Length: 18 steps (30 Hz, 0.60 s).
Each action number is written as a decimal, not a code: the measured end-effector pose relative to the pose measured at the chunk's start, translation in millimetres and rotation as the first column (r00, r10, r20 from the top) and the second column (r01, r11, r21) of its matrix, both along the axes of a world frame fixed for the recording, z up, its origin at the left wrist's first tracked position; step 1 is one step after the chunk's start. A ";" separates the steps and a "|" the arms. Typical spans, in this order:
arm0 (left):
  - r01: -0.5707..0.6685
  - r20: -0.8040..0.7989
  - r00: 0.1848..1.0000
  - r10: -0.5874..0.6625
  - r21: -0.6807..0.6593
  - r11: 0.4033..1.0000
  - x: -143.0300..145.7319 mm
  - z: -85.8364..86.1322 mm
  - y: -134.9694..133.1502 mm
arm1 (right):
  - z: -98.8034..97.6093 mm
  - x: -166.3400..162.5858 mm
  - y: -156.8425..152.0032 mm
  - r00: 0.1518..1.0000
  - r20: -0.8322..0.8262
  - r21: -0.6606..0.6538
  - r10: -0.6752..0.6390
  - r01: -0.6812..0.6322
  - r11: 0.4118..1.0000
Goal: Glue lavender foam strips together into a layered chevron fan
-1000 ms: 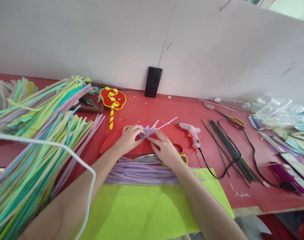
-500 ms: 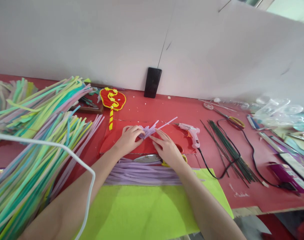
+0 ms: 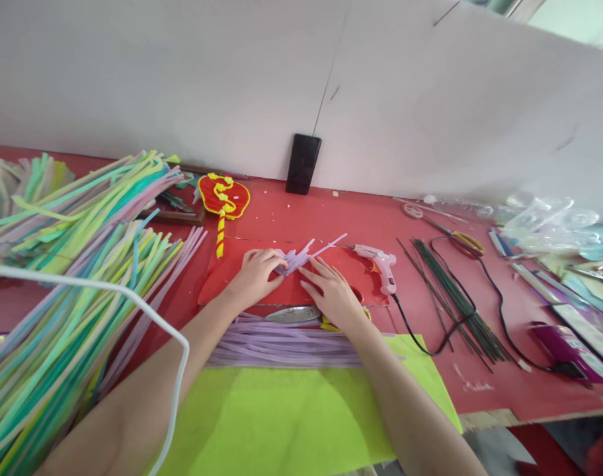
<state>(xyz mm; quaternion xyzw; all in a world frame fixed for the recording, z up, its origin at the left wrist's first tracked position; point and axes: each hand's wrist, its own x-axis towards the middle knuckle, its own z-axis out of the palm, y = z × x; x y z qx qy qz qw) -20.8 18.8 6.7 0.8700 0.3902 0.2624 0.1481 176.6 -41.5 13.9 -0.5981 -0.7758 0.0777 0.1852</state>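
Observation:
My left hand (image 3: 256, 274) is closed around a small bunch of lilac pipe cleaners (image 3: 294, 259), whose tips fan out to the right. One longer stem (image 3: 331, 244) sticks out towards the glue gun. My right hand (image 3: 331, 291) is at the bunch's right side, fingers apart, its fingertips at or very near the lower end of that long stem. Both hands are over a red board (image 3: 242, 294). Below them lie a row of loose lilac pipe cleaners (image 3: 286, 344) and scissors (image 3: 294, 314), whose handles are partly hidden by my right hand.
A pink glue gun (image 3: 381, 264) with a black cord lies to the right, beside dark green wires (image 3: 445, 301) and more scissors (image 3: 465, 242). Pastel pipe cleaners (image 3: 83, 330) crowd the left, crossed by a white bar (image 3: 133, 297). A phone (image 3: 303, 164) leans against the wall.
My right thumb and fingers have spread slightly and shifted a little right. The long stem's tip has moved slightly left and down. My left hand has stayed put.

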 end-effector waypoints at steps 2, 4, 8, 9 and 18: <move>-0.001 -0.010 1.000 0.001 -0.013 1.000 0.2 1.2 -0.3 | -0.5 0.1 0.4 1.000 0.004 0.000 -0.002 0.002 1.000; -0.008 -0.021 1.000 0.008 -0.025 1.000 0.4 2.5 -0.6 | -0.9 0.1 0.7 1.000 0.011 0.000 -0.003 0.003 1.000; -0.020 -0.026 0.999 0.019 -0.031 0.999 0.6 3.1 -0.4 | -0.7 -0.4 0.6 1.000 0.011 0.003 -0.005 0.005 1.000; -0.019 -0.025 1.000 0.018 -0.031 0.999 0.5 2.7 -0.1 | -0.4 -0.5 0.5 1.000 0.008 0.008 -0.005 0.004 1.000; -0.008 -0.017 1.000 0.008 -0.017 1.000 -0.3 0.1 0.6 | -0.3 1.5 -0.3 1.000 0.006 0.007 0.004 -0.004 1.000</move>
